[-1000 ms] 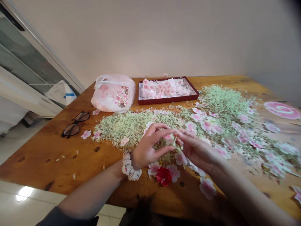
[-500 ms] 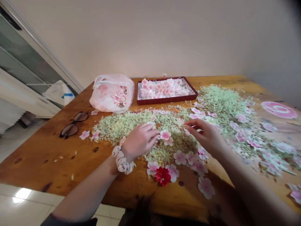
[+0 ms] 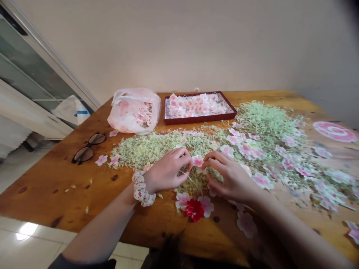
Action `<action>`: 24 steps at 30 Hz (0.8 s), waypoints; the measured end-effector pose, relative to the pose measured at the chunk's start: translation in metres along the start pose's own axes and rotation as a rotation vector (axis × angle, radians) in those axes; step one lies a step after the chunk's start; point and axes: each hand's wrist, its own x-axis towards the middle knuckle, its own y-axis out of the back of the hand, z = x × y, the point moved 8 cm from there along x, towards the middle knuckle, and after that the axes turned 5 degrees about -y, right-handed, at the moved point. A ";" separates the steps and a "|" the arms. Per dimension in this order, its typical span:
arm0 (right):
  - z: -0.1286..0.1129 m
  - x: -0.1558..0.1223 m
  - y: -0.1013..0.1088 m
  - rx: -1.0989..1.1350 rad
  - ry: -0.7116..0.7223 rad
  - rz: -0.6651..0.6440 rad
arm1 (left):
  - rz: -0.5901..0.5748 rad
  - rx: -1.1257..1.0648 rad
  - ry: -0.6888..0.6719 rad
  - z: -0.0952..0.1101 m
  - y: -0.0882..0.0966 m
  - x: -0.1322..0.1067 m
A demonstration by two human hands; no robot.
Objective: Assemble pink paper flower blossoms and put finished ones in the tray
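Note:
My left hand (image 3: 171, 168) is over the pale green moss (image 3: 148, 147), thumb and fingers closed in a pinch, with a thin whitish strand (image 3: 184, 173) showing at them. Its wrist wears a pale scrunchie (image 3: 143, 188). Between my two hands sits a pink fabric flower (image 3: 197, 160), close to the left fingertips. My right hand (image 3: 228, 175) is bent at the flower's right edge, its thumb apart from its fingers. Whether it touches the flower I cannot tell. Just below the hands lie a red flower (image 3: 194, 210) and pale pink flowers (image 3: 206, 205).
Behind the moss stand a pink plastic bag (image 3: 126, 119) and a dark red tray (image 3: 202, 119) of pink blossoms. Glasses (image 3: 88, 147) lie at left. Green shredded filler (image 3: 266, 117), loose flowers (image 3: 262, 180) and a pink oval (image 3: 335, 131) spread at right on the wooden table (image 3: 92, 194).
My right hand has moved left and slightly down, from the moss's right side to the pink flower. My left fingers have bent more, and the thin strand now shows at them.

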 end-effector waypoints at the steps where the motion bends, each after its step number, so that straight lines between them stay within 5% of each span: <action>1: -0.001 -0.001 0.000 -0.011 -0.001 -0.003 | -0.012 -0.019 -0.009 0.001 0.001 0.000; 8: 0.018 -0.001 0.011 -0.050 -0.073 0.043 | -0.125 -0.070 -0.028 0.007 -0.005 -0.001; 16: 0.052 -0.007 0.018 -0.026 -0.279 0.100 | 0.158 0.240 0.296 -0.044 0.024 -0.011; 21: 0.053 -0.006 0.016 -0.010 -0.303 0.097 | -0.045 0.136 0.381 -0.068 0.017 -0.019; 24: 0.054 -0.007 0.014 -0.002 -0.319 0.100 | -0.068 0.130 0.457 -0.073 0.013 -0.021</action>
